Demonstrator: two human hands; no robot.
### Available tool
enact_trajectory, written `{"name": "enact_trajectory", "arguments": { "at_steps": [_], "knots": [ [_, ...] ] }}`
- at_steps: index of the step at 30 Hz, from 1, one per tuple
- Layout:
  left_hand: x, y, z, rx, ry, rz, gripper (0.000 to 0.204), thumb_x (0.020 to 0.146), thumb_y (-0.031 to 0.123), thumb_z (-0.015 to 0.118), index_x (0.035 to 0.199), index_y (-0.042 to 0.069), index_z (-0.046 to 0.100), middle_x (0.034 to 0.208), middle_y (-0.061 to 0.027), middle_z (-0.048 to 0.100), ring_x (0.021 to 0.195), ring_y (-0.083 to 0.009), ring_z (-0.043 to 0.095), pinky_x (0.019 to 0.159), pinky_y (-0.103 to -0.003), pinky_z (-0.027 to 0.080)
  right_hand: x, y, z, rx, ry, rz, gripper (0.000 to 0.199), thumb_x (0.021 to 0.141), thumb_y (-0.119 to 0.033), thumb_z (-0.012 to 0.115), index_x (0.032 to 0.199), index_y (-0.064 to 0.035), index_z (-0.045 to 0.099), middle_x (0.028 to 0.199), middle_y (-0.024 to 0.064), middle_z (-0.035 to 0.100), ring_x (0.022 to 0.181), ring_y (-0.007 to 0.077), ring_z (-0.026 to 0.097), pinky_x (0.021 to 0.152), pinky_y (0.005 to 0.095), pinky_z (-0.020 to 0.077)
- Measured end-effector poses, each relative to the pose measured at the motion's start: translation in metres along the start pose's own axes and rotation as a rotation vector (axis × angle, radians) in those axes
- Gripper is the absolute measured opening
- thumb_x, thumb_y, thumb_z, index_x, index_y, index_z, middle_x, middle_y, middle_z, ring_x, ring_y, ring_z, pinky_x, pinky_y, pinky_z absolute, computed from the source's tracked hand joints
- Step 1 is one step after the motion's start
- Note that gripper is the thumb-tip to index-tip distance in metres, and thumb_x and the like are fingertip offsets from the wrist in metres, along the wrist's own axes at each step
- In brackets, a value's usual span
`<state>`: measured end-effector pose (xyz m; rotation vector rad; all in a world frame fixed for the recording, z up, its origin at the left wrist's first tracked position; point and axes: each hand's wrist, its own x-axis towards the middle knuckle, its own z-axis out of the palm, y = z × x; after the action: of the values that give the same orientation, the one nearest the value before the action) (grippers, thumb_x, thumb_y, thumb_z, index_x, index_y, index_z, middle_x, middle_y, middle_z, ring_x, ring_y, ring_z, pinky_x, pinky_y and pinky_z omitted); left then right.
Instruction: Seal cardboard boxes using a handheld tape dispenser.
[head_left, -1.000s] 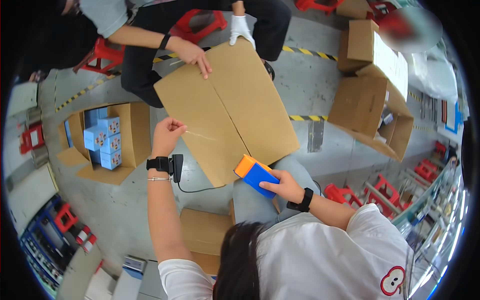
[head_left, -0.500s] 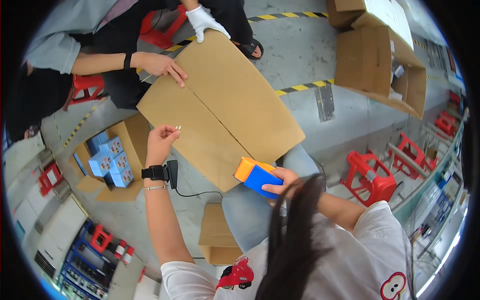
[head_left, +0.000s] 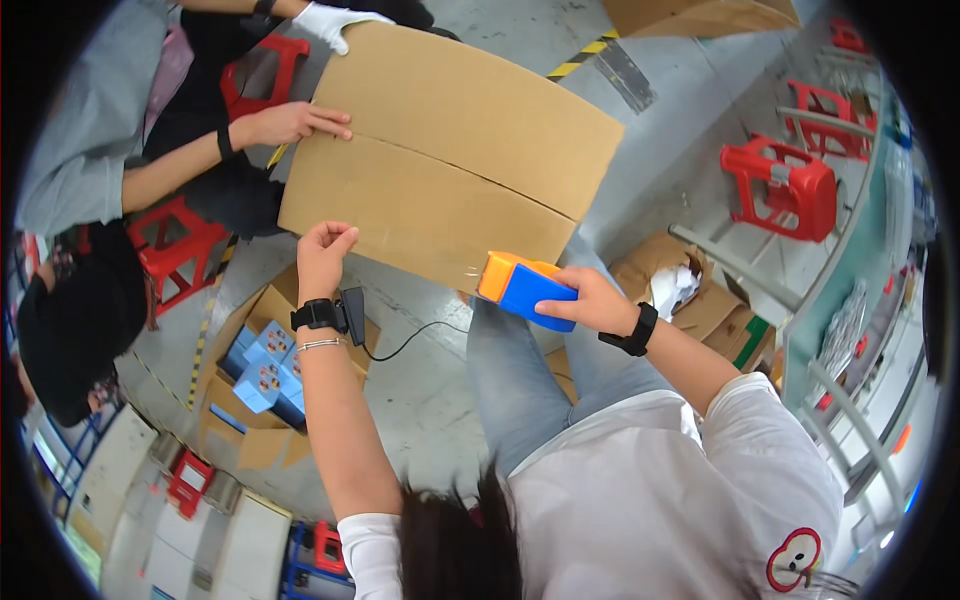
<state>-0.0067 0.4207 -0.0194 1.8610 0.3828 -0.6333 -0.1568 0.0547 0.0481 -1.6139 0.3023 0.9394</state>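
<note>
A large cardboard box [head_left: 440, 150] lies before me, its closed flaps meeting in a long seam. My right hand [head_left: 590, 300] grips a blue and orange tape dispenser [head_left: 530, 290] by the box's near right edge. At the box's near left edge, my left hand [head_left: 328, 255] is pinched closed; what its fingertips hold is too small to make out. Faint glints show beside the dispenser's orange end, perhaps clear tape. Across from me, a co-worker's bare hand [head_left: 290, 124] rests at the seam's left end, and their white-gloved hand [head_left: 335, 22] lies on the far corner.
Left of my forearm, an open carton [head_left: 245, 440] holds several light-blue boxes [head_left: 270, 370]. Red stools [head_left: 780, 188] stand on the right and behind the co-worker [head_left: 180, 250]. Brown paper and cardboard [head_left: 650, 265] lie beyond my right wrist. A dark cable [head_left: 420, 330] hangs from my left wrist.
The box appears turned, its seam now running flatter across the view. My right hand with the dispenser appears higher in view. The co-worker's bare hand remains at the seam's end.
</note>
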Motion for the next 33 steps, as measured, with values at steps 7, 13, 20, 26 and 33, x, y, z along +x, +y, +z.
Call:
{"name": "enact_trajectory", "arguments": {
  "at_steps": [7,13,20,26,33],
  "knots": [
    [0.046,0.024,-0.017,0.242,-0.014,-0.017,0.009,0.083,0.007,0.068,0.086,0.0,0.062,0.077,-0.002,0.064,0.069,-0.0081,0.058,0.066,-0.021,0.046,0.031,0.0,0.018,-0.11,0.125,-0.228,0.04,0.079,-0.039,0.07,0.089,-0.0006,0.064,0.078,0.0135,0.062,0.073,0.0259,0.059,0.068,0.0363,0.0465],
    [0.093,0.077,-0.042,0.418,0.173,0.144,0.01,0.084,0.007,0.068,0.087,0.0,0.062,0.075,0.0,0.063,0.068,-0.0061,0.056,0.063,-0.02,0.045,0.1,-0.043,-0.011,-0.188,0.119,-0.205,0.042,0.076,-0.043,0.068,0.088,-0.0026,0.064,0.082,0.0188,0.064,0.078,0.0344,0.061,0.071,0.0411,0.0476],
    [0.093,0.097,-0.047,0.366,0.146,0.145,0.01,0.084,0.007,0.067,0.089,0.0,0.061,0.076,0.0002,0.063,0.067,-0.0058,0.056,0.062,-0.019,0.044,0.126,-0.045,-0.036,-0.203,0.127,-0.267,0.042,0.077,-0.042,0.069,0.084,-0.0011,0.064,0.077,0.0149,0.061,0.078,0.0289,0.058,0.07,0.039,0.0456],
    [0.093,0.062,-0.041,0.245,0.103,0.074,0.009,0.085,0.007,0.066,0.089,0.0,0.061,0.076,-0.0003,0.063,0.066,-0.0059,0.056,0.061,-0.018,0.044,0.139,-0.044,-0.032,-0.186,0.061,-0.127,0.042,0.076,-0.042,0.069,0.083,-0.0005,0.063,0.079,0.0149,0.061,0.081,0.0293,0.056,0.073,0.0387,0.0448],
    [0.094,0.02,-0.044,0.071,0.04,0.036,0.009,0.087,0.011,0.065,0.09,0.004,0.061,0.077,0.0008,0.062,0.068,-0.006,0.057,0.062,-0.017,0.044,0.137,-0.021,-0.001,-0.23,0.127,-0.147,0.044,0.075,-0.044,0.067,0.083,-0.0018,0.063,0.079,0.0172,0.063,0.077,0.0344,0.058,0.07,0.0422,0.0468]
  ]
}}
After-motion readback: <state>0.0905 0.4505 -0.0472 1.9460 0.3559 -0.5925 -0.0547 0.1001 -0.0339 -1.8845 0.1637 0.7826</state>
